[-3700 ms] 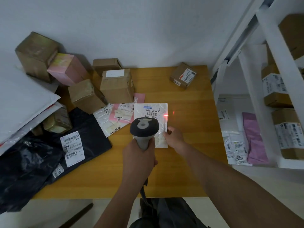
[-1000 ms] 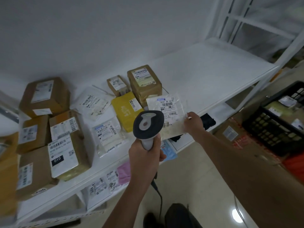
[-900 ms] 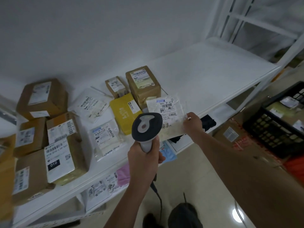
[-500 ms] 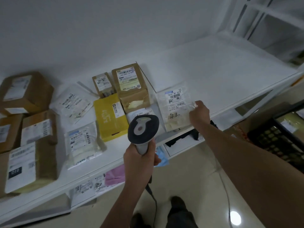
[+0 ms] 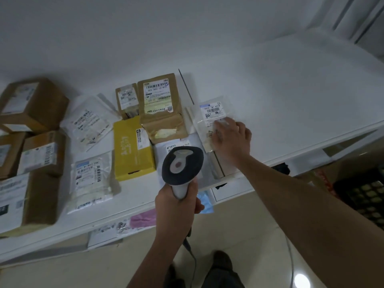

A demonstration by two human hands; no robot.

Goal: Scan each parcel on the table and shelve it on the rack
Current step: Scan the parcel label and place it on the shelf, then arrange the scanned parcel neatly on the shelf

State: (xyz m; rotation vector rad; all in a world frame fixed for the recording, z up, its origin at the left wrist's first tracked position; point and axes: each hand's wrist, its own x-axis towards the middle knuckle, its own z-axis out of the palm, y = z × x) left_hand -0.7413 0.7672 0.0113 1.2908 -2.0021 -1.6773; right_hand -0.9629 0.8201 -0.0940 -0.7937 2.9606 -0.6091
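Note:
A clear plastic parcel (image 5: 211, 110) with a white barcode label lies flat on the white rack shelf (image 5: 291, 96), just right of a brown box (image 5: 160, 104). My right hand (image 5: 233, 138) rests on top of the parcel's lower half, fingers spread over it. My left hand (image 5: 178, 206) grips the handle of a grey and white barcode scanner (image 5: 182, 163), held upright in front of the shelf edge, its cable hanging down.
The shelf's left half holds several parcels: a yellow box (image 5: 133, 148), clear bags (image 5: 91, 179), and brown boxes (image 5: 33, 104). Its right half is bare. A lower shelf holds a pink bag (image 5: 143, 220). A black crate (image 5: 365, 196) stands at the right.
I turned from the table to the rack with the clear parcel. My right hand carried it over the shelf and set it down beside the brown box, and now lies on it.

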